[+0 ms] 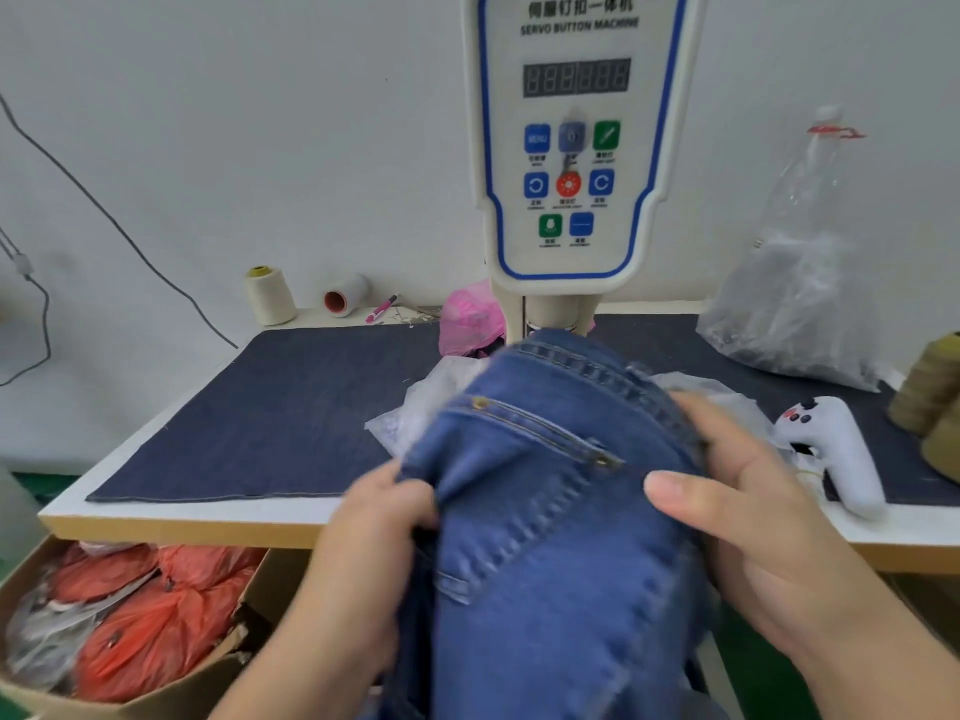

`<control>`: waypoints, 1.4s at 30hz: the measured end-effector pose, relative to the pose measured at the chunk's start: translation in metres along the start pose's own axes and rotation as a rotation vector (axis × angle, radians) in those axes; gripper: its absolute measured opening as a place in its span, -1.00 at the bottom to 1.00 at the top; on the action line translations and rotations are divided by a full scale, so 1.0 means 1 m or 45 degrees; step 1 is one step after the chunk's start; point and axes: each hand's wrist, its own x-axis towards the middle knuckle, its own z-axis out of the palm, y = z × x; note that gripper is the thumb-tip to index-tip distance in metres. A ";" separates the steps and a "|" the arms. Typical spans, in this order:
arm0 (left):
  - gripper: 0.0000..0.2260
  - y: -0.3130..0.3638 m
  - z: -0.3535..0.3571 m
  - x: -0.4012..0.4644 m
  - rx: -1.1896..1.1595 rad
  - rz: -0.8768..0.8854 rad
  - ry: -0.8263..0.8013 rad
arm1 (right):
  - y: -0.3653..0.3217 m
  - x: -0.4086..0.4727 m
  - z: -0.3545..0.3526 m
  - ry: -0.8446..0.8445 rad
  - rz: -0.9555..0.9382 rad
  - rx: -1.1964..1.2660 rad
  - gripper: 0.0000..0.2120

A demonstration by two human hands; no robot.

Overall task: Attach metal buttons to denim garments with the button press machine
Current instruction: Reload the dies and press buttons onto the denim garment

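A pair of blue denim jeans is bunched up in front of the white servo button machine, its waistband reaching under the machine's head. Two small brass rivets show at the ends of a pocket opening. My left hand grips a fold of the denim at its left edge. My right hand holds the right side of the jeans, thumb on top of the cloth and fingers curled behind it. The press point is hidden by the denim.
A dark denim mat covers the white table. Thread cones, a pink bag, a clear plastic bag and a white handheld controller lie around. A cardboard box with orange bags sits lower left.
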 end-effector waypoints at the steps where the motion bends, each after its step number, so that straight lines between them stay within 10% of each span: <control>1: -0.82 0.005 -0.005 0.003 -0.074 -0.032 0.092 | 0.002 -0.001 -0.004 0.008 0.030 -0.118 -0.45; 8: -0.76 0.026 -0.021 0.008 -0.418 -0.095 0.294 | 0.036 -0.030 0.018 0.093 0.110 -0.487 -0.45; 14: -0.75 0.032 -0.020 0.010 -0.410 -0.035 0.399 | 0.038 -0.018 0.016 -0.018 0.259 0.076 -0.61; 21: -0.71 0.037 -0.031 0.017 -0.366 0.018 0.468 | 0.038 -0.015 0.009 -0.334 0.523 -0.017 -0.59; 27: -0.87 0.032 -0.052 0.033 -0.226 -0.193 0.182 | 0.025 -0.008 0.017 0.052 0.151 0.288 -0.63; 31: -0.34 0.034 -0.060 0.024 -0.078 -0.324 -0.256 | 0.004 0.006 0.034 0.097 -0.191 0.216 -0.67; 34: -0.20 0.018 -0.042 0.008 0.545 -0.134 -0.395 | 0.004 0.015 0.050 0.173 -0.260 0.121 -0.69; 38: -0.36 -0.004 -0.024 -0.006 0.518 0.090 -0.644 | 0.007 0.022 0.071 0.138 -0.288 0.008 -0.70; 42: -0.62 0.010 -0.038 0.003 0.322 0.159 -0.242 | 0.015 0.013 0.076 0.123 -0.212 -0.054 -0.68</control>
